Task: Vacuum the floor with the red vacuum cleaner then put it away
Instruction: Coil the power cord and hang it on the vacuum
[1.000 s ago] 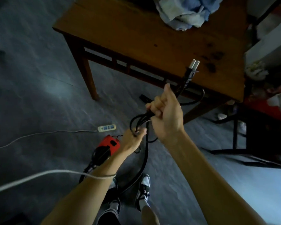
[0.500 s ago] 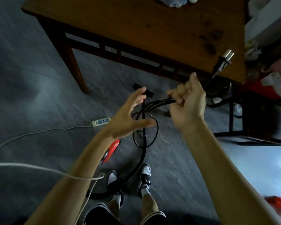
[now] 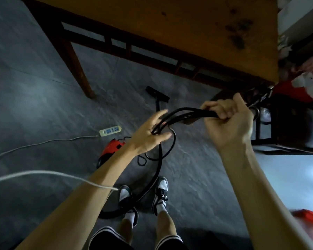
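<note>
The red vacuum cleaner (image 3: 111,148) lies on the grey floor, partly hidden behind my left forearm. Its black hose (image 3: 156,175) runs between my feet up to the black floor nozzle (image 3: 157,94) near the table. My right hand (image 3: 228,121) grips a bundle of loops of the black power cord (image 3: 185,113). The cord's plug end (image 3: 265,95) pokes out beyond that fist. My left hand (image 3: 150,135) has its fingers spread, with the cord loops passing across its palm and fingers.
A wooden table (image 3: 188,27) stands just ahead, its leg (image 3: 79,73) to the left. A white power strip (image 3: 110,131) with its white cable lies on the floor. Another white cable (image 3: 43,175) crosses my left arm. Dark metal furniture (image 3: 287,141) and red clutter stand right.
My left hand let go of the cord near the vacuum, rose and opened against the loops. My right hand carried the bundle and plug to the right. The view tilted down.
</note>
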The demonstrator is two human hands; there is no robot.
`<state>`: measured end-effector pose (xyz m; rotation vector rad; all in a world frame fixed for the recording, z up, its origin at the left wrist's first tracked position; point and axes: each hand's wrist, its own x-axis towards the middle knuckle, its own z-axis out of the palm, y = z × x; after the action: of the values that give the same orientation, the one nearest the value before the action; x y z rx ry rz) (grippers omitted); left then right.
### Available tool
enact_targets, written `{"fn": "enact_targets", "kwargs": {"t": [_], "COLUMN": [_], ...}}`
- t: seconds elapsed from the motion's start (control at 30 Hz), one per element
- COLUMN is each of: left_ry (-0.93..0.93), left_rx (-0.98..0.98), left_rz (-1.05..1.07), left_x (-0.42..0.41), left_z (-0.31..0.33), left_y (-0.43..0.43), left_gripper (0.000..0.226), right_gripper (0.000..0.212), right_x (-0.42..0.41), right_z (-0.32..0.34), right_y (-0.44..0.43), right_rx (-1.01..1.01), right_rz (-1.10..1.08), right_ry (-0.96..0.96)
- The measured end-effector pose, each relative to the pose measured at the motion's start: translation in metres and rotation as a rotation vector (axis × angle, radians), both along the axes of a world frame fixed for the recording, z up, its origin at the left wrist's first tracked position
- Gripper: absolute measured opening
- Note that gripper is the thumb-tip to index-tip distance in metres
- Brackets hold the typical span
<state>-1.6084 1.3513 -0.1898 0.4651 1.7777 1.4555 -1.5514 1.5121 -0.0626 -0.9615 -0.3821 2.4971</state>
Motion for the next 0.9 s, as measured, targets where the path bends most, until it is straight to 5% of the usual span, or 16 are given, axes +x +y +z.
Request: {"fn": "enact_targets", "kwargs": {"t": [0.07, 0.13, 0.27, 0.4, 0.5, 0.67, 0.73, 0.8, 0.87, 0.9], "left_ry": [0.019, -0.052, -0.154, -0.031, -0.104, -0.177, -0.156, -0.129, -0.129, -0.125], "left_rx": [0.020, 0.042, 0.080, 0.098, 0.193, 0.195, 0.141, 0.114, 0.106, 0.103], "left_rz": [-0.160, -0.106, 0.199, 0.249, 0.068, 0.130, 0.137, 0.133, 0.139, 0.127], "left_x": [0.004, 0.010, 0.012, -0.005, -0.008, -0.005, -0.007, -0.010, -0.014, -0.014], "left_z": [0.011, 0.019, 0.015, 0.029, 0.035, 0.032, 0.031, 0.031, 0.030, 0.029], "left_y": [0.010, 0.016, 0.020, 0.028, 0.034, 0.042, 0.044, 0.043, 0.040, 0.040], "left_gripper": [0.046, 0.012, 0.049, 0.028, 0.008, 0.034, 0.038, 0.040, 0.038, 0.037], "right_gripper": [0.049, 0.049, 0.046, 0.046, 0.032, 0.044, 0.060, 0.068, 0.059, 0.047], "right_x": [0.000, 0.000, 0.005, 0.020, 0.030, 0.024, 0.030, 0.044, 0.055, 0.056], "right_z": [-0.009, -0.014, -0.027, -0.075, -0.117, -0.145, -0.145, -0.135, -0.124, -0.117], "right_y": [-0.001, -0.003, 0.006, 0.006, -0.020, -0.050, -0.046, -0.032, -0.012, -0.002], "right_rx": [-0.008, -0.008, -0.061, -0.176, -0.327, -0.362, -0.246, 0.148, 0.673, 0.890], "right_rz": [-0.009, 0.001, -0.039, -0.096, 0.152, 0.642, 0.832, 1.018, 0.891, 0.749], "right_ry": [0.007, 0.010, 0.050, -0.140, -0.320, -0.407, -0.559, -0.815, -1.016, -0.929]}}
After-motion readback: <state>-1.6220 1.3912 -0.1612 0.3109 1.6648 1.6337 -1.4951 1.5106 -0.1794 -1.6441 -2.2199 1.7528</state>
